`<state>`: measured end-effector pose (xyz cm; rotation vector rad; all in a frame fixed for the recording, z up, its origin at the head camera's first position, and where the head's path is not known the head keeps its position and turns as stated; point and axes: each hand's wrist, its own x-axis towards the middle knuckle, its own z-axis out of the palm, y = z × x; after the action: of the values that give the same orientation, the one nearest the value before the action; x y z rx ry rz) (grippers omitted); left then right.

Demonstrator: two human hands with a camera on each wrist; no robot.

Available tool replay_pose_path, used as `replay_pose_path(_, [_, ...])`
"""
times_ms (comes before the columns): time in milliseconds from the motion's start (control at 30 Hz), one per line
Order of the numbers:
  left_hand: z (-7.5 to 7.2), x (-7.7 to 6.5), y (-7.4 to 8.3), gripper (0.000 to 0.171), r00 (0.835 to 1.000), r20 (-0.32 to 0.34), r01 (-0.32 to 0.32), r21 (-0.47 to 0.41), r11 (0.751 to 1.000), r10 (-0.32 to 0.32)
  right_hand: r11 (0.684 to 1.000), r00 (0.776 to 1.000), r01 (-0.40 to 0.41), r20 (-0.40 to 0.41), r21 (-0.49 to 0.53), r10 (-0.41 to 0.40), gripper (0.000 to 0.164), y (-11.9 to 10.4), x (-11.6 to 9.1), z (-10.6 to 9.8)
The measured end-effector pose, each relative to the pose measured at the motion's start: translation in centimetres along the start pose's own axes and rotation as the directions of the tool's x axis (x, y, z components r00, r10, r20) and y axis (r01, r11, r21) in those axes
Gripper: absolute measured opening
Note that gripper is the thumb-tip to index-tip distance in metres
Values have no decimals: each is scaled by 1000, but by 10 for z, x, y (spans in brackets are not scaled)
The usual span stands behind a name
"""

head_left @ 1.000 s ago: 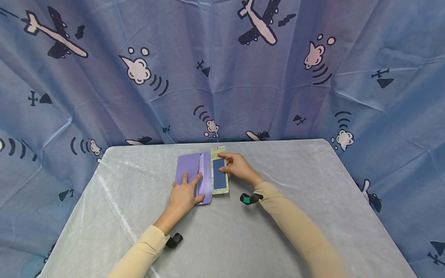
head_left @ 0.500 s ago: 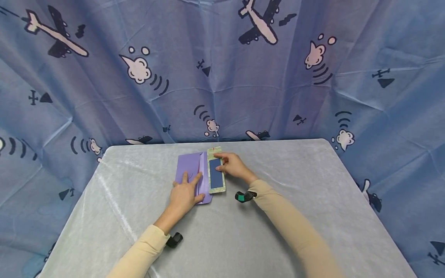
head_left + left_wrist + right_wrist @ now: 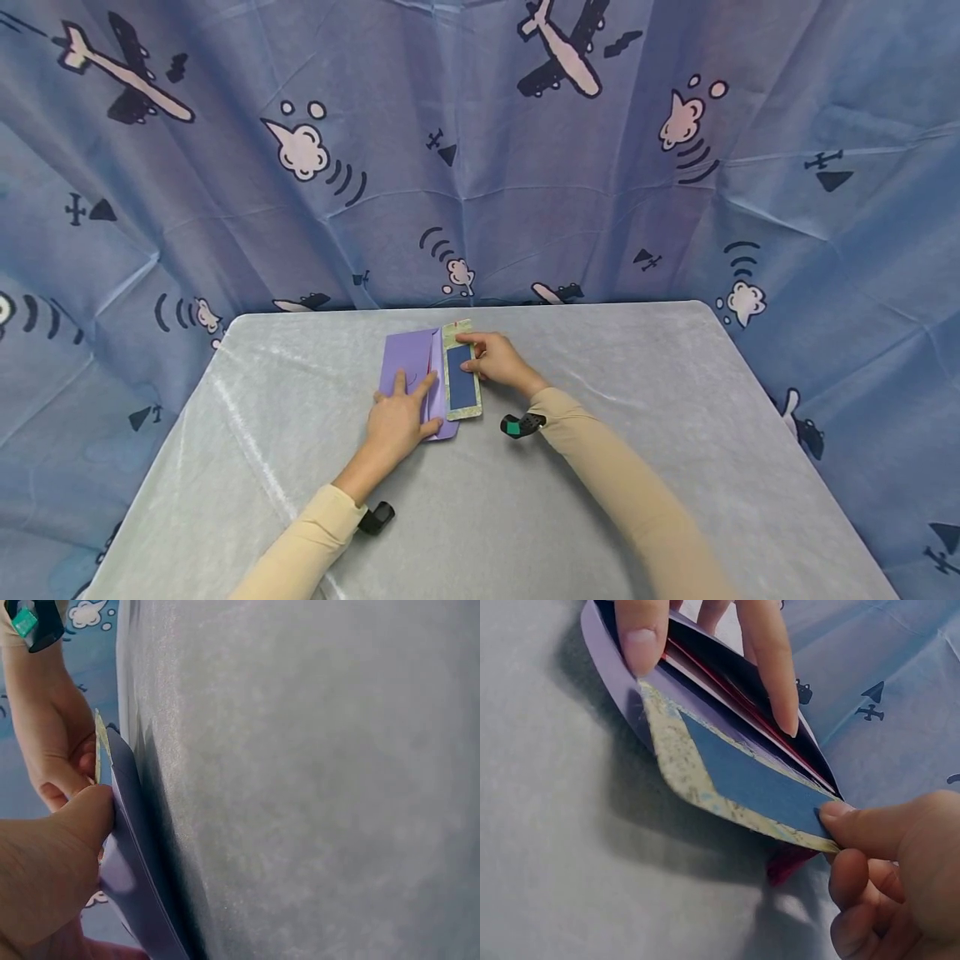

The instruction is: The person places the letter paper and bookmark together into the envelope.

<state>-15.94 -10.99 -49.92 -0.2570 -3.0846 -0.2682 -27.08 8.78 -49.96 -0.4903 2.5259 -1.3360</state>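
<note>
A purple envelope (image 3: pixel 405 354) lies on the table with its mouth facing right. In the right wrist view the envelope (image 3: pixel 609 690) gapes, showing red-edged and white paper (image 3: pixel 731 701) inside. My left hand (image 3: pixel 395 421) presses on it with fingers spread, thumb at the near flap and another finger at the far side of the opening. My right hand (image 3: pixel 504 364) pinches a bookmark (image 3: pixel 461 387) with a yellow-green patterned border and blue middle. A dark red tassel (image 3: pixel 789 864) shows below the bookmark, whose long edge overlaps the envelope flap.
Both hands work near the back edge of a light grey cloth-covered table (image 3: pixel 465 517). Behind it hangs a blue curtain (image 3: pixel 480 208) with printed planes and clouds. Dark wrist devices (image 3: pixel 522 426) sit on both wrists.
My right hand has moved the bookmark left, from beside the envelope to over its flap edge. My left hand has stayed in place on the envelope.
</note>
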Motion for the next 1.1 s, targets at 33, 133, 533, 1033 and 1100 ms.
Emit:
replay_pose_path(33, [0, 0, 0, 80, 1000, -1, -1, 0, 1000, 1, 1000, 1000, -1, 3, 4, 1, 57, 0, 0, 0])
replay_pose_path(133, [0, 0, 1, 80, 1000, -1, -1, 0, 1000, 1, 1000, 1000, -3, 12, 4, 3, 57, 0, 0, 1])
replay_pose_path(533, [1, 0, 1, 78, 1000, -4, -2, -12, 1000, 2, 1000, 1000, 14, 2, -27, -13, 56, 1, 2, 7])
replay_pose_path(1033, [2, -1, 0, 80, 999, -37, -10, 3, 1000, 10, 998, 1000, 10, -22, -57, -11, 57, 3, 1, 12])
replay_pose_path(1100, [3, 0, 0, 80, 999, -44, -9, 1, 1000, 9, 998, 1000, 12, -19, -56, -13, 57, 2, 1, 11])
